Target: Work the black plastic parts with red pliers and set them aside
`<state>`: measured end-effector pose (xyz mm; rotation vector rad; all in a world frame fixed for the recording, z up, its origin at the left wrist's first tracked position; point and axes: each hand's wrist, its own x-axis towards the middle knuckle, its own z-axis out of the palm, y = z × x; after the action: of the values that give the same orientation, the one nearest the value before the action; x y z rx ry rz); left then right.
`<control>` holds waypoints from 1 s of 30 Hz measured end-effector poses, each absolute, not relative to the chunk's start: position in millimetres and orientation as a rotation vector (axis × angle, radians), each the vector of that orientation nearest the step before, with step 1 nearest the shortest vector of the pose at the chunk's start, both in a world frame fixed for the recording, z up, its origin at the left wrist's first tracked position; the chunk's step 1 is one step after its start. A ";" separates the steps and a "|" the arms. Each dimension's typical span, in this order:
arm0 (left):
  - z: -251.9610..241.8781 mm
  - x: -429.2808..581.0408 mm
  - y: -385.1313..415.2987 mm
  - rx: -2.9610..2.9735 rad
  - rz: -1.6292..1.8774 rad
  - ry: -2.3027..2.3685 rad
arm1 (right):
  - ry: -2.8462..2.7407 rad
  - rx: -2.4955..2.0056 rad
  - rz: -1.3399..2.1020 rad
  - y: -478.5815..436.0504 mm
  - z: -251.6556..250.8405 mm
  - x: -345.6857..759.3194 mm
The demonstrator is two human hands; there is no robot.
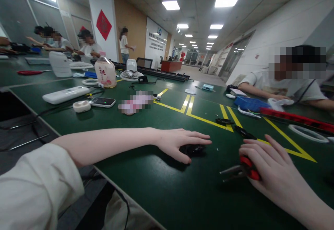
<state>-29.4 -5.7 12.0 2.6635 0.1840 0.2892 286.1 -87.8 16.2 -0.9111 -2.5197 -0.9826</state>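
The hands are well apart over the green bench. The left hand is palm down, fingers stretched out and thumb spread away from them, gripping nothing. Under its fingers, partly covered, lies a small black part on the bench; whether the fingers touch it cannot be told. The right hand is closed around the red handles of the pliers, whose jaws stand slightly parted and point left. The pliers' tips are to the right of the black part, near it but not touching, and a little closer to the wearer. Whether the pliers touch the bench is unclear. Beyond the gap between the hands, two more black pieces, one farther off and one just beyond the right hand's fingers, lie by the yellow tape.
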 end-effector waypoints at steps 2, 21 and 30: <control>11.7 -28.8 -5.2 2.643 0.300 0.191 | -2.523 -0.839 -1.060 -80.2 18.7 282.7; 12.2 -29.0 -3.7 2.689 0.347 0.204 | -2.458 -0.841 -0.815 -24.7 3.8 251.4; 11.0 -28.7 -3.2 2.797 0.357 0.287 | -2.517 -0.874 -0.687 -25.3 5.4 246.1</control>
<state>-28.7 -3.2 11.0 2.7970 0.2867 0.3569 246.1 -25.3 5.4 -0.8736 -2.5172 -0.6869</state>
